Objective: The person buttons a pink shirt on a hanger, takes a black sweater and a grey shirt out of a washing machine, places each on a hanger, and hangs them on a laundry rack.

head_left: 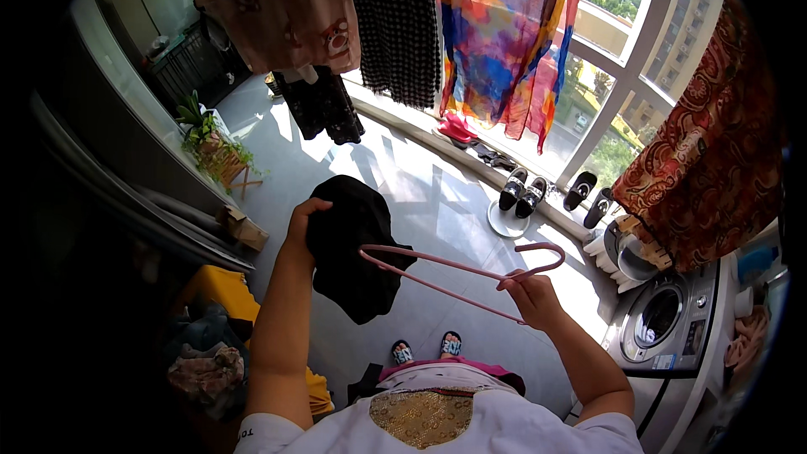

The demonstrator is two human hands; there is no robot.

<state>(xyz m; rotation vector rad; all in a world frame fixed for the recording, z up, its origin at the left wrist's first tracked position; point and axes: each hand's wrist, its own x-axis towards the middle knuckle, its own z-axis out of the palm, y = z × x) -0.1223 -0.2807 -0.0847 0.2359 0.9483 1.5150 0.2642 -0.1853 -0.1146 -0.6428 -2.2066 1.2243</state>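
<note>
My left hand (308, 217) grips a bunched black garment (357, 244) by its upper left edge, and the cloth hangs over the grey floor. In my right hand (531, 298) is a pink clothes hanger (445, 261), pinched near its hook. The hanger is tilted sideways, its hook pointing right. Its left end overlaps the black garment; whether it sits inside the cloth or only in front of it, I cannot tell.
Clothes and a colourful scarf (508, 42) hang ahead, with a patterned red-brown cloth (706, 143) at the right. A washing machine (664, 319) stands right. Shoes (523, 191) line the window ledge. A plant (210, 139), a cardboard box (242, 229) and piled laundry (206, 361) are at the left.
</note>
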